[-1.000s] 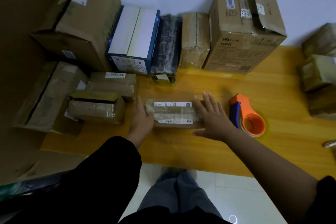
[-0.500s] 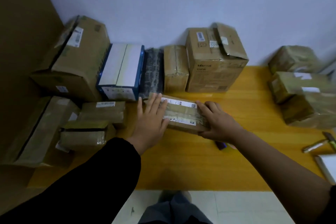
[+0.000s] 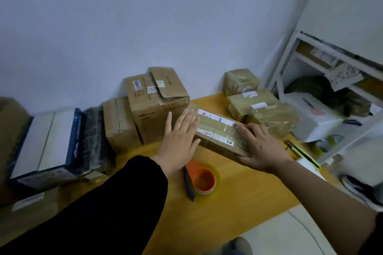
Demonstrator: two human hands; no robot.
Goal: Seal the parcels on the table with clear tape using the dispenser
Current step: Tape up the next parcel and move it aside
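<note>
The person holds one flat brown parcel [image 3: 217,130] between both hands, over the yellow surface [image 3: 238,203]. It has shiny clear tape round it and white labels on top. The left hand [image 3: 178,138] lies flat on the parcel's left end. Its fingers [image 3: 186,118] are straight and spread, so it pushes and steadies but does not grab. The right hand [image 3: 262,147] does the grabbing. Its fingers [image 3: 247,130] bend over the right end, and the thumb sits along the near side. I think both hands are used because the parcel is long and would tip if held by one end. It looks tilted and a bit off the surface, but I cannot tell for sure.

The orange tape dispenser [image 3: 200,180] lies on the surface just under the left wrist, close to the person. No hand touches it. The parcel looks taped, so I think it is going over to the done ones.

On the right is a pile of taped parcels [image 3: 255,105], just beside the held parcel's far end. On the left a big cardboard box [image 3: 157,105] stands close to the left hand's fingers. So the gap between them is tight, and the parcel's far corner could bump the pile. The right edge of the surface is near too, with a white shelf [image 3: 288,56] past it. The most open room is the bare surface in front, round the dispenser.
</note>
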